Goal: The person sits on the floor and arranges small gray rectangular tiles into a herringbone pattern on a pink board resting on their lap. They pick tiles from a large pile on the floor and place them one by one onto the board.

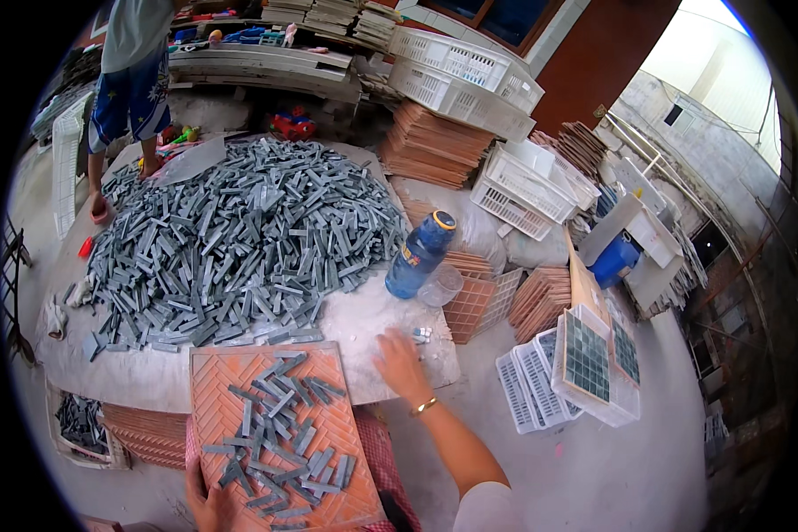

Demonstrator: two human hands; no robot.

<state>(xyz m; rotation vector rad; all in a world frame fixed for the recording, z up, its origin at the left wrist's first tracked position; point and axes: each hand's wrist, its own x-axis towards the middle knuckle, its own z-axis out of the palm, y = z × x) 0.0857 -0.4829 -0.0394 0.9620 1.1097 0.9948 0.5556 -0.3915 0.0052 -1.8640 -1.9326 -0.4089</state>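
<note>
An orange tray (199, 390) with a herringbone pattern of slots lies tilted across my lap. Loose grey-green stone strips (279, 417) are scattered over it, none lined up in the pattern. My left hand (208, 504) grips the tray's lower left edge, partly cut off by the picture's rim. Over the pale tabletop, right of the tray, my right hand (402, 365) reaches out with its fingers apart and nothing seen in them. Close to its fingertips lie a few small light and dark stone chips (422, 335). A large heap of the same strips (257, 230) covers the table beyond.
A blue bottle (421, 255) and a clear cup (442, 286) stand at the table's right. White crates (457, 75) top stacked orange trays (434, 146). Green tile sheets (585, 359) sit on baskets at right. Someone in blue shorts (131, 102) stands at the far left.
</note>
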